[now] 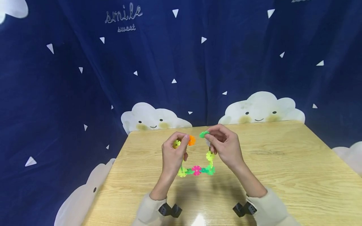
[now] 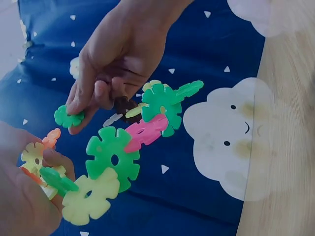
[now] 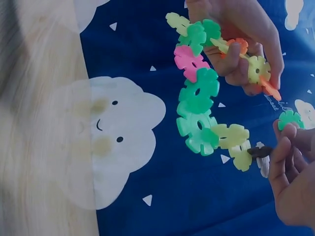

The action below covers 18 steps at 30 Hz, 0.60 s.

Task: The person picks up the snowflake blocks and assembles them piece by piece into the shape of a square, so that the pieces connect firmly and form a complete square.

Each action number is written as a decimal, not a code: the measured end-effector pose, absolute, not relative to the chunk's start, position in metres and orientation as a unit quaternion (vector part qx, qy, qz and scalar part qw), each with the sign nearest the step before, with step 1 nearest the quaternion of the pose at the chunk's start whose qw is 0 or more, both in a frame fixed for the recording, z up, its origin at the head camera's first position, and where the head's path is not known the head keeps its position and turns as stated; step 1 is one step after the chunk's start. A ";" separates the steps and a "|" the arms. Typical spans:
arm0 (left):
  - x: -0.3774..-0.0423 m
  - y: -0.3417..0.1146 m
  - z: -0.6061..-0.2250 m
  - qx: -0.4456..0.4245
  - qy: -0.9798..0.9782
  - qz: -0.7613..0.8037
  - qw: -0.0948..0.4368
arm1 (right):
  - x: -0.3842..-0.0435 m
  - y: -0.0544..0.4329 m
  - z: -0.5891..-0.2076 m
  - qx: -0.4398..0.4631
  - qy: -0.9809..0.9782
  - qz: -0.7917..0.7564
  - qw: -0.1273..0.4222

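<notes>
A curved chain of notched, flower-shaped plastic discs hangs between both hands, its pink disc (image 1: pixel 196 170) low in the middle. The left hand (image 1: pixel 173 157) grips one end, where an orange disc (image 1: pixel 191 140) sticks out past the fingertips and a yellow disc (image 1: pixel 176 144) shows between the fingers. Between thumb and fingers, the right hand (image 1: pixel 226 146) pinches a green disc (image 1: pixel 204 134), apart from the orange one. A dark brown disc (image 3: pixel 260 151) and a whitish disc (image 3: pixel 264 166) lie by the right hand's lower fingers. Whether the green disc joins them is hidden.
The hands are raised over a light wooden table (image 1: pixel 282 163). Behind it hangs a dark blue curtain (image 1: pixel 181 56) with white triangles and smiling clouds. Black devices (image 1: pixel 170 210) are strapped at both cream sleeve cuffs.
</notes>
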State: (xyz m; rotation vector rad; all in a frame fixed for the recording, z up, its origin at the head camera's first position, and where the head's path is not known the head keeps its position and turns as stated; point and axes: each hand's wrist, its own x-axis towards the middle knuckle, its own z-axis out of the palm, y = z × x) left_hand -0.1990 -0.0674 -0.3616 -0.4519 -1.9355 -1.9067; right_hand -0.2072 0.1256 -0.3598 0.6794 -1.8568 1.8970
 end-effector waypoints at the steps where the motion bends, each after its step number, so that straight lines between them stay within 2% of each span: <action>1: -0.199 -0.066 -0.362 -0.161 -0.690 -0.679 0.189 | -0.206 0.125 -0.360 0.241 -0.670 0.671 0.206; 7: -0.199 -0.063 -0.362 -0.160 -0.693 -0.679 0.182 | -0.200 0.122 -0.357 0.237 -0.703 0.624 0.246; 18: -0.198 -0.059 -0.362 -0.154 -0.703 -0.672 0.174 | -0.200 0.119 -0.358 0.253 -0.703 0.601 0.283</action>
